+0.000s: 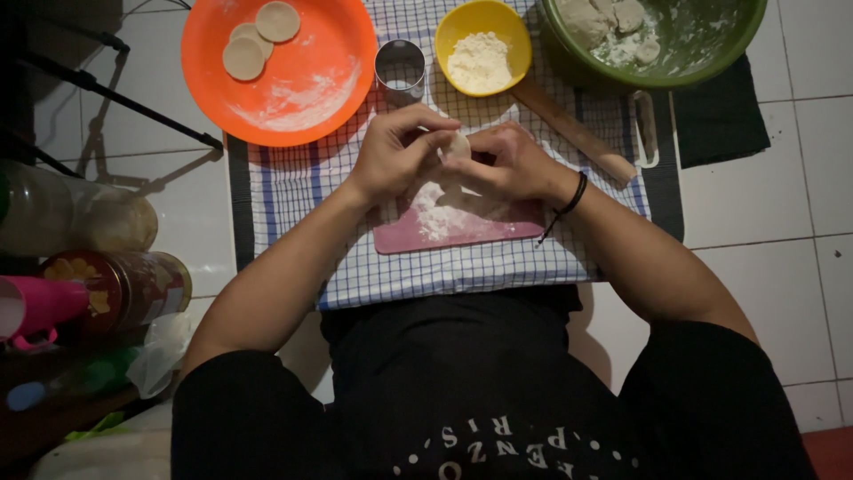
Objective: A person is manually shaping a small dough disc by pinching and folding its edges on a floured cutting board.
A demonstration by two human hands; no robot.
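My left hand (395, 151) and my right hand (511, 164) meet above a pink floured board (498, 233), both pinching a small pale piece of dough (457, 145) held between the fingertips. A black band circles my right wrist. The board lies on a blue-checked cloth (293, 182). Loose flour is scattered on the board under my hands.
An orange plate (306, 89) with two flat dough discs (258, 36) sits far left. Beside it stand a round metal cutter (400, 69), a yellow bowl of flour (484, 44) and a green bowl of dough (702, 44). A wooden rolling pin (577, 133) lies right. Jars and tins (115, 284) crowd the left.
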